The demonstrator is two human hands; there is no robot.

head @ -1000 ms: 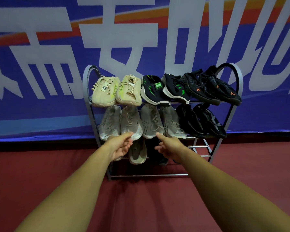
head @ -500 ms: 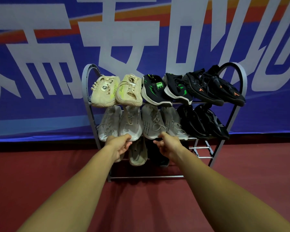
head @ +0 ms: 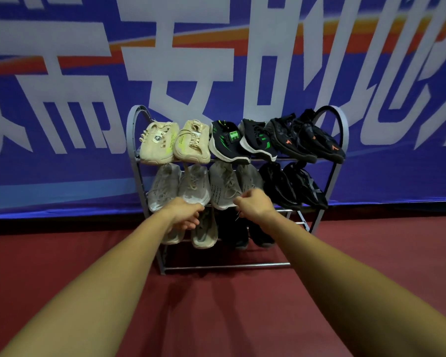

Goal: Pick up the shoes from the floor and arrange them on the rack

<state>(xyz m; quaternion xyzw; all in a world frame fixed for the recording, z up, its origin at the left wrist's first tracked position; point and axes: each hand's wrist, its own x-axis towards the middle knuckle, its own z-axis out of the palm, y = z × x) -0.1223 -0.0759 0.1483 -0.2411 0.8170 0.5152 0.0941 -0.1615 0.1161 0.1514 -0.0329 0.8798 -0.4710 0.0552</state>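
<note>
Grey metal three-tier rack [head: 132,140] stands on red floor [head: 62,253], shoes on every tier. Middle tier: left hand [head: 184,215] at toe of pale grey sneaker [head: 193,188], right hand [head: 255,206] at toe of grey knit sneaker [head: 223,186]. Fingers of both curled; cannot tell whether either grasps anything.

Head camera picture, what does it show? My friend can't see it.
A bare left hand and right hand reach to a grey shoe rack holding three rows of beige, grey and black shoes. It stands on a red floor before a blue banner.
</note>
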